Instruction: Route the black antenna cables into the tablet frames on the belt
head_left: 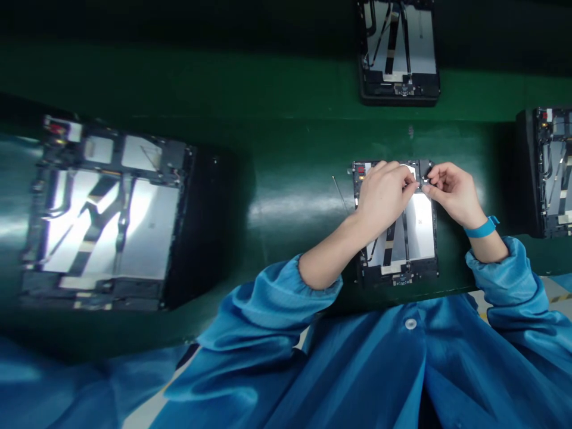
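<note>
An opened tablet body [420, 238] with a silvery inner plate and black ribbon cables lies on the green belt in front of me. My left hand [385, 193] rests over its upper left part, fingers curled and pinched near the top edge. My right hand [451, 190] meets it there, fingertips pinched on a small dark part [423, 176] at the tablet's top. A blue band [481, 229] is on my right wrist. Both arms wear blue coat sleeves.
Another opened tablet [105, 217] lies at the left on the green belt [290, 155]. A third tablet [399, 53] sits at the back, and a fourth [552, 173] at the right edge. A thin wire-like sliver [339, 192] lies just left of my tablet.
</note>
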{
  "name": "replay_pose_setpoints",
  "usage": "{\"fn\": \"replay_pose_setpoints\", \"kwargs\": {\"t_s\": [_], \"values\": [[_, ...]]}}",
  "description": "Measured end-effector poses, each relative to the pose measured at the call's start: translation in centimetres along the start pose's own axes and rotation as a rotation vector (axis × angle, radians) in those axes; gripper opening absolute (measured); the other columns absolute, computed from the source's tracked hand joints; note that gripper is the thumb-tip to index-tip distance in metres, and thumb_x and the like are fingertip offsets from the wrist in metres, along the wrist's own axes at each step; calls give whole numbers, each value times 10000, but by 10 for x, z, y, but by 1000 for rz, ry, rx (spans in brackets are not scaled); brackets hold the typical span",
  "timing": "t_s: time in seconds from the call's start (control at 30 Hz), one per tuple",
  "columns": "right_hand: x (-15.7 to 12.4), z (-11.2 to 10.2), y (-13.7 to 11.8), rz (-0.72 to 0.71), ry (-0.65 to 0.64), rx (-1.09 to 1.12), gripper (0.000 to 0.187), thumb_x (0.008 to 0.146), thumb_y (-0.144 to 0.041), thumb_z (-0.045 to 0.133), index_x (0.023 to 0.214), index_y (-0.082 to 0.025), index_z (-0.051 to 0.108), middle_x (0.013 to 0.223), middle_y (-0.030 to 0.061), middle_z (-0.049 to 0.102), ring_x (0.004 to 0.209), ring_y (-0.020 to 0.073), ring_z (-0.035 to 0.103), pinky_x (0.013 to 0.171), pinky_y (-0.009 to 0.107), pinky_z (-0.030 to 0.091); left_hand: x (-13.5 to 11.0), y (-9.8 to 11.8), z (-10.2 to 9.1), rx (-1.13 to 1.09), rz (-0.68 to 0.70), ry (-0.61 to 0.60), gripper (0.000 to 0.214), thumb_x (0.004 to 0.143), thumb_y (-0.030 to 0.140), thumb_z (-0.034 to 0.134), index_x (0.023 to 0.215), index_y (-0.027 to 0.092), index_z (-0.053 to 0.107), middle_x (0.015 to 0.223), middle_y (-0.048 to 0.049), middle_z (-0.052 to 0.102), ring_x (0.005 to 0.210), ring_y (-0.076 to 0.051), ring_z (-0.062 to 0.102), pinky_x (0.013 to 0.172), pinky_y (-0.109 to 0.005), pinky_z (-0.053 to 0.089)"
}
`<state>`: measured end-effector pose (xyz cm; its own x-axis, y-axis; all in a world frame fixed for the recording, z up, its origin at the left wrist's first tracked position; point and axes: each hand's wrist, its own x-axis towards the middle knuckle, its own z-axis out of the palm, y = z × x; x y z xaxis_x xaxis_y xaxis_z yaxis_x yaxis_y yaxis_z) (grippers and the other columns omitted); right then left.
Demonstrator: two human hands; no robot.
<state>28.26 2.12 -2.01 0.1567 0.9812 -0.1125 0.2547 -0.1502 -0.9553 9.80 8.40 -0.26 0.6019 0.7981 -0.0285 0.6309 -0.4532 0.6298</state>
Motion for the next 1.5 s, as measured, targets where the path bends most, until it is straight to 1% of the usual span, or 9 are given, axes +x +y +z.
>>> {"fn": "replay_pose_setpoints", "kwargs": {"t_s": [0.37, 0.83, 1.03, 1.17, 1.23, 1.3, 1.37, 1.43, 1.5], "values": [[-2, 4, -14, -62, 42, -127, 162, 722, -174, 671, 873, -209, 625, 778, -45, 589, 618, 89, 491, 602, 264, 396, 0, 9, -2, 52, -55, -23, 127, 980, 214, 647, 933, 163, 754, 958, -86, 738, 1004, -278, 655, 922, -407, 486], [4, -5, -8, -4, -48, -39, 212, 732, -293, 739, 893, -201, 637, 803, -25, 610, 654, 108, 517, 619, 284, 410, 3, 6, 1, 36, -27, 4, 127, 969, 205, 652, 911, 154, 754, 913, -81, 728, 947, -266, 649, 910, -402, 485], [7, -2, -19, 11, -33, -123, 171, 703, -194, 695, 853, -205, 613, 766, -42, 592, 620, 98, 492, 594, 276, 379, 5, 4, 5, 3, -5, 26, 102, 949, 176, 638, 911, 159, 731, 935, -80, 710, 965, -263, 653, 917, -400, 504], [13, 1, -22, 19, -35, -196, 192, 660, -135, 697, 803, -208, 592, 715, -62, 557, 609, 91, 470, 601, 273, 386, -6, -1, -15, -75, 1, 183, 255, 907, 175, 671, 1159, 163, 707, 1160, -101, 700, 1041, -243, 659, 896, -353, 523], [16, 0, -18, 33, -49, -160, 211, 657, -130, 712, 810, -211, 591, 707, -65, 549, 615, 92, 475, 606, 266, 401, -21, -8, -33, -53, -132, 268, 253, 919, 211, 661, 1167, 174, 698, 1087, -88, 706, 981, -234, 664, 860, -343, 513], [16, -3, -12, 55, 18, -30, 224, 701, -170, 718, 876, -222, 588, 725, -61, 551, 617, 97, 488, 584, 255, 407, -41, -19, -50, -9, -357, 221, 146, 962, 297, 618, 992, 190, 712, 860, -58, 689, 835, -239, 656, 779, -352, 485], [12, -6, -11, 46, 186, 113, 223, 784, -228, 691, 968, -245, 566, 768, -53, 557, 601, 101, 488, 539, 246, 393, -62, -31, -59, -11, -520, 57, 260, 958, 367, 621, 755, 217, 683, 648, -29, 633, 669, -235, 625, 669, -345, 442], [3, -3, -20, -7, 306, 156, 206, 854, -250, 654, 1031, -268, 550, 813, -43, 576, 605, 106, 509, 532, 248, 406, -79, -43, -58, -112, -564, -120, 287, 905, 334, 660, 636, 232, 657, 569, -16, 636, 557, -210, 596, 588, -328, 415], [-9, 7, -37, -63, 222, 99, 201, 886, -230, 642, 1065, -274, 565, 851, -30, 612, 665, 120, 576, 591, 262, 465, -91, -49, -50, -254, -568, -195, 192, 846, 250, 666, 655, 235, 680, 576, 1, 672, 504, -176, 581, 548, -304, 421]]}}
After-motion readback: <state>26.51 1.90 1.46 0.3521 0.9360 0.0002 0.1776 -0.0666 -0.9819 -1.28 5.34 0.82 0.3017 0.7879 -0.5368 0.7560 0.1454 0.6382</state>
